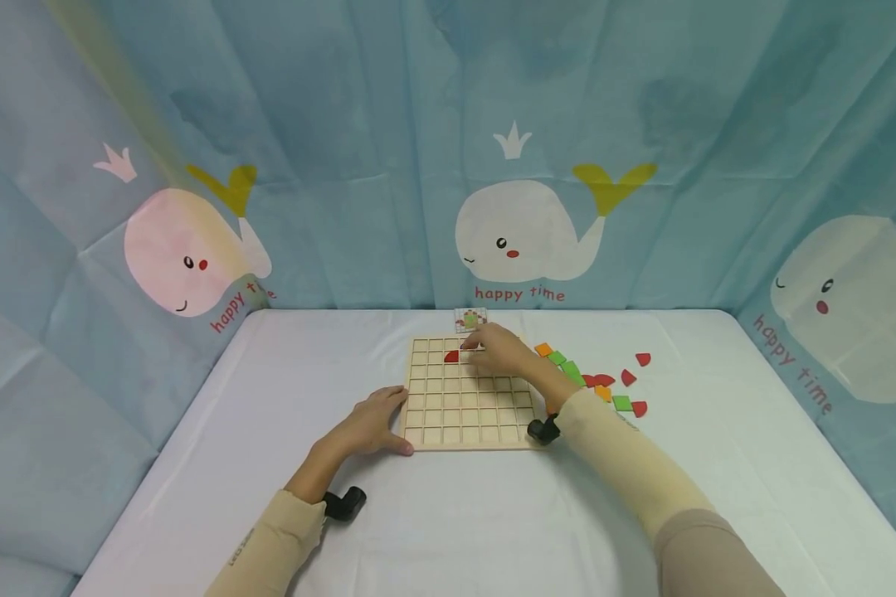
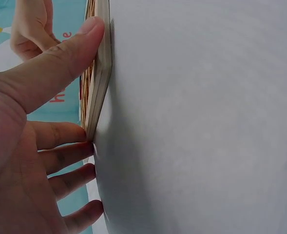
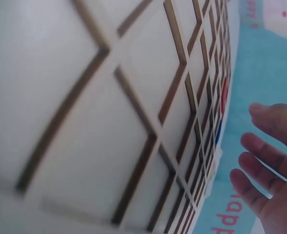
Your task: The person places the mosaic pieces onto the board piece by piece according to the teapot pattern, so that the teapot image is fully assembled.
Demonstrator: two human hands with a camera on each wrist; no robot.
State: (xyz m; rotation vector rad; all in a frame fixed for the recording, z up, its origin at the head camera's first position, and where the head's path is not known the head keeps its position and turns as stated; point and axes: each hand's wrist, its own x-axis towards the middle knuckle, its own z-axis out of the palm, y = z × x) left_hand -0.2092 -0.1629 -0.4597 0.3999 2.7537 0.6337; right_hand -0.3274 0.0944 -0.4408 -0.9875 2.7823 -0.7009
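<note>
A wooden grid board (image 1: 451, 403) lies on the table. Along its left side my left hand (image 1: 373, 421) rests with fingers spread. In the left wrist view the thumb (image 2: 80, 46) touches the board's edge and the fingertips meet the white cloth near the corner. My right hand (image 1: 499, 350) hovers over the board's far rows, fingers loosely bent. The right wrist view shows nothing between its fingers (image 3: 260, 151). A red quarter-round piece (image 1: 452, 356) sits in a far cell. Beside it, a darker piece is partly hidden by the fingers; a blue sliver (image 3: 218, 131) shows there from the right wrist.
Right of the board lie loose green pieces (image 1: 572, 373), orange pieces (image 1: 543, 350) and red pieces (image 1: 628, 377). Behind the board is a small pattern card (image 1: 470, 319). A curtain (image 1: 388, 249) with whale prints rises past the table's far edge.
</note>
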